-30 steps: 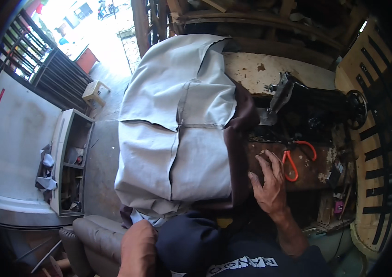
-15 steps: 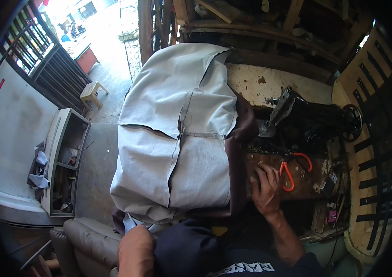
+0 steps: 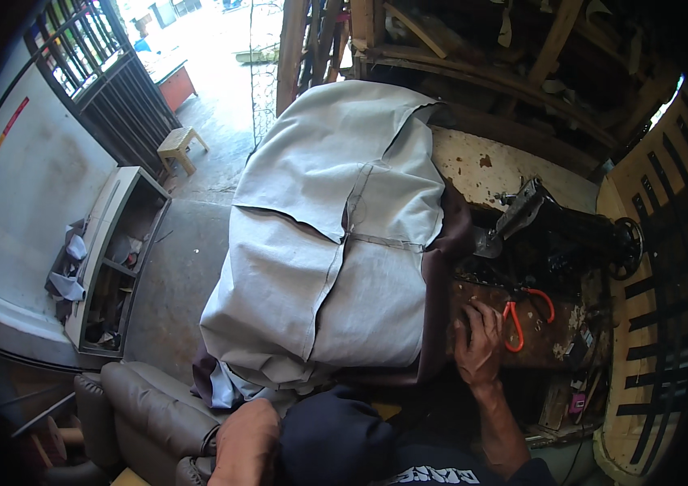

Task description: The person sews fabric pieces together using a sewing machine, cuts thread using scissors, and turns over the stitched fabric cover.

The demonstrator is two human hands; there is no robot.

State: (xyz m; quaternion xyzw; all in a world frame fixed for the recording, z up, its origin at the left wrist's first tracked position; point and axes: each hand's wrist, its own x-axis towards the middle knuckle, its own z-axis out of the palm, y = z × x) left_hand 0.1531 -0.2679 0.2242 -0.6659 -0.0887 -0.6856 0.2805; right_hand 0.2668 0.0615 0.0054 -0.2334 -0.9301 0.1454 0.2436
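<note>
A large sewn cover of several panels (image 3: 368, 300), pale grey on its upward side and dark brown along its right edge, lies draped in front of me. My right hand (image 3: 480, 344) rests on the worn brown table top (image 3: 550, 332), its fingers spread and nothing in them. Just right of its fingertips lie orange-handled scissors (image 3: 513, 327), blades toward the sewing machine. That black sewing machine (image 3: 558, 223) stands at the cover's right side. Only my left forearm (image 3: 248, 437) shows, reaching to the cover's near edge; the hand itself is hidden.
A brown padded seat (image 3: 149, 409) stands at lower left. Beyond it are an open-fronted white cabinet (image 3: 105, 259) and a small stool (image 3: 182, 147). A slatted wooden panel (image 3: 660, 324) borders the right side. Wooden framing (image 3: 473, 69) runs along the back.
The whole view has shifted, so the scene sits farther right. My right hand stays on the table beside the scissors, and the cover keeps nearly the same shape.
</note>
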